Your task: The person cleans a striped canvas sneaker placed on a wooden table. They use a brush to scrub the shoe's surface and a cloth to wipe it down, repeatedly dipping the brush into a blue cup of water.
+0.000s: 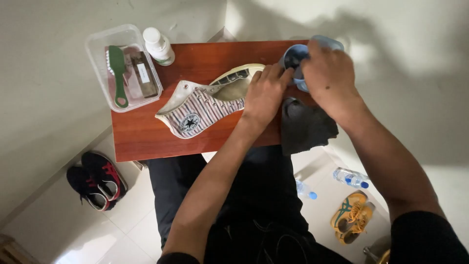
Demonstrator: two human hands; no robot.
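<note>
Left hand (266, 93): yours, at centre frame, lying palm down on the toe end of the striped high-top shoe (207, 102), fingers spread toward the blue cup; it presses on the shoe, and whether it grips it you cannot tell.

Right hand (328, 68): yours, upper right of centre, curled over the small blue cup (294, 56), fingers on its rim and side, grasping it. The cup stands at the table's far right edge.

Striped high-top shoe: lying on its side at the middle of the wooden table (141, 134), sole toward the top of the frame, round star patch on the ankle toward the lower left.

Dark grey cloth (305, 127): just below your hands, draped over the table's right front corner.

Clear plastic box (95, 44): upper left, overhanging the table's left edge, holding a green brush (117, 73).

White bottle (157, 45): just right of the box, at the table's back edge.

Floor, lower left: a pair of black and red sneakers (97, 180).

Floor, lower right: two plastic water bottles (351, 178) with blue caps, and an orange sneaker (352, 217) with green stripes.
</note>
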